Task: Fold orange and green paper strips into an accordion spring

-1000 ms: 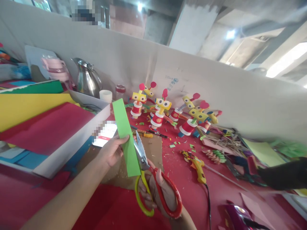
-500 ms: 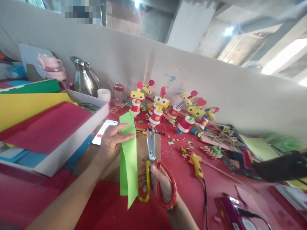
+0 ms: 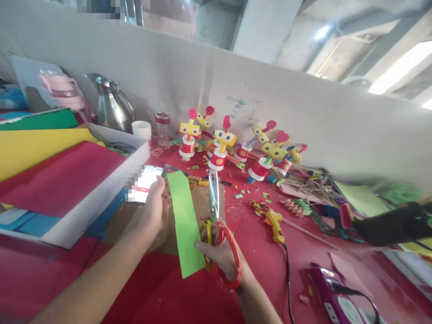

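My right hand (image 3: 221, 252) is wrapped round the scissors (image 3: 213, 202), which have one red and one yellow handle. Their blades point away from me and look slightly parted. Between the thumb and fingers of that same hand is the lower edge of a long light-green paper strip (image 3: 184, 225), standing slanted left of the scissors. My left hand (image 3: 156, 204) is just left of the strip, apart from it, with nothing visible in it; its fingers are partly turned away. Beyond that hand lies a lit phone (image 3: 145, 184). A brown board (image 3: 216, 198) lies under the strip.
Several cup figures (image 3: 218, 159) with yellow heads stand along the wall. A yellow glue gun (image 3: 275, 227) lies on the right, its cord trailing forward. At left is a white box (image 3: 101, 193) of coloured paper. A purple device (image 3: 332, 292) sits at front right.
My left hand has let go of the green paper and moved left towards the phone. My right hand now pinches the strip, which has turned and appears as one flat face instead of folded.
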### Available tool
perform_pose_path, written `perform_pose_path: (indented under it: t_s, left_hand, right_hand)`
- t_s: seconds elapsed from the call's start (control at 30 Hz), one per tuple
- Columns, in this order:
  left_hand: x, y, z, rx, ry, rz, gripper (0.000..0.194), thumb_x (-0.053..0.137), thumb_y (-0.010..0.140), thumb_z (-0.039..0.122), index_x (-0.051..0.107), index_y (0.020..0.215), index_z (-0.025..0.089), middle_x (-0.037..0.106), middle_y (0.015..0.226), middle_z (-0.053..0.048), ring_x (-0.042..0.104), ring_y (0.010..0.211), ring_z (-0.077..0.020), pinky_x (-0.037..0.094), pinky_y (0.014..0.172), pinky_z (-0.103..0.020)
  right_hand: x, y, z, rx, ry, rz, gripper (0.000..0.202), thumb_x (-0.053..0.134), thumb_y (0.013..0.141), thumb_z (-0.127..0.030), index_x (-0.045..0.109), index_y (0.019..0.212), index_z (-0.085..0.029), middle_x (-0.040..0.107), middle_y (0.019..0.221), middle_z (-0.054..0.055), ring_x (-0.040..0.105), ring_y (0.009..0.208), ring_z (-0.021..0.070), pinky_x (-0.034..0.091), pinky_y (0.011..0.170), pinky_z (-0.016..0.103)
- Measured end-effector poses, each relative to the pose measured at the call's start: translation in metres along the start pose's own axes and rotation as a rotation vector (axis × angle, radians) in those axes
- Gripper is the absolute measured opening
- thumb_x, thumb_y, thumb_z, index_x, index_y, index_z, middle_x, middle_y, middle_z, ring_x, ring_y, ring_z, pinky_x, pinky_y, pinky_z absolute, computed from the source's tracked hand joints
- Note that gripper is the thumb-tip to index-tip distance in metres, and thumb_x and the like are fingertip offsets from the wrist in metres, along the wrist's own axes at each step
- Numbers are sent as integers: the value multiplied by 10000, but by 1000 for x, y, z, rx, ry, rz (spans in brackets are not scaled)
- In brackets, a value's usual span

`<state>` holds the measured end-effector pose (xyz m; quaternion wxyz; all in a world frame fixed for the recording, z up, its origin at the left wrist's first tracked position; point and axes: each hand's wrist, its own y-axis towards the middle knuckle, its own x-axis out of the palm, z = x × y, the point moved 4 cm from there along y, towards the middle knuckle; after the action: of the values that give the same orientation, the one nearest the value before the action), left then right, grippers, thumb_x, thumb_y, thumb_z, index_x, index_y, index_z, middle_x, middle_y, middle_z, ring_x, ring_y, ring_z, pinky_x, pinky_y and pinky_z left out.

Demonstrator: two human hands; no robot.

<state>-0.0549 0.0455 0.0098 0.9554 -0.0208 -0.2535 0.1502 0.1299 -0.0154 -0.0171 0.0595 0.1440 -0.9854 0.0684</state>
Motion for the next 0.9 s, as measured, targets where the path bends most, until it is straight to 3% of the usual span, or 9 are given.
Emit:
perform_pose_path:
  t_s: [0.1,0.2,0.27,0.37,0.43,0.5,0.6,0.67,0.9]
  left_hand:
    - [6,0,5,-90,-116,-33,418,700,707,505,612,949,175,668,830,-52,662,750,-198,535,610,-290]
    - [6,-1,14,15,-65,15,532,821,565,173,562,1028,215,663,1057,-49,661,901,-202,552,729,-306]
    - [6,-1,18,119,-42,17,645,803,546,92,529,1107,254,612,1203,-56,634,1016,-217,549,792,-321]
    - [3,-1,23,242,-63,52,720,787,579,101,493,1200,317,526,1349,-41,587,1132,-221,538,840,-300]
    - [1,-2,23,225,-76,98,697,785,609,141,499,1214,336,521,1367,-27,590,1133,-214,537,834,-284]
    - [4,-4,17,58,-59,48,561,782,643,224,566,1158,278,606,1268,-61,637,1042,-233,553,783,-309]
    - [12,-10,5,-229,23,-148,433,809,615,252,657,1012,168,710,1041,-118,678,892,-257,556,721,-345]
    - [15,-12,2,-284,73,-211,411,829,575,205,679,953,146,732,950,-118,684,846,-246,546,712,-334]
    - [12,-9,13,-48,20,-166,375,802,618,195,668,966,166,737,924,-83,687,845,-229,534,755,-334]
  right_hand:
    - [-2,1,0,-8,-14,1,546,732,665,-208,472,1143,-247,533,752,-64,492,537,79,420,439,186]
    - [-5,2,1,-29,-26,7,544,716,674,-187,460,1150,-252,531,758,-63,496,552,79,422,444,181]
    - [-5,2,1,-29,-38,5,538,712,684,-191,458,1154,-252,530,762,-61,504,564,83,424,447,181]
    - [-4,1,-2,-25,-69,18,513,709,698,-208,467,1149,-246,542,759,-55,511,564,87,422,451,187]
    - [-2,1,-5,-40,-87,57,500,709,702,-214,475,1144,-239,549,755,-50,515,565,89,424,461,192]
    - [-1,0,-8,-57,-91,102,489,709,699,-216,483,1133,-231,544,735,-51,515,559,92,427,466,198]
    - [-2,1,-9,-78,-92,134,480,706,693,-196,491,1121,-226,542,712,-54,536,587,107,460,510,218]
    - [-3,2,-9,-95,-118,144,474,699,691,-171,498,1117,-226,549,709,-55,551,611,111,477,548,226]
    - [0,2,-8,-40,-8,132,490,711,706,-258,465,1129,-239,531,746,-63,606,498,114,468,444,226]
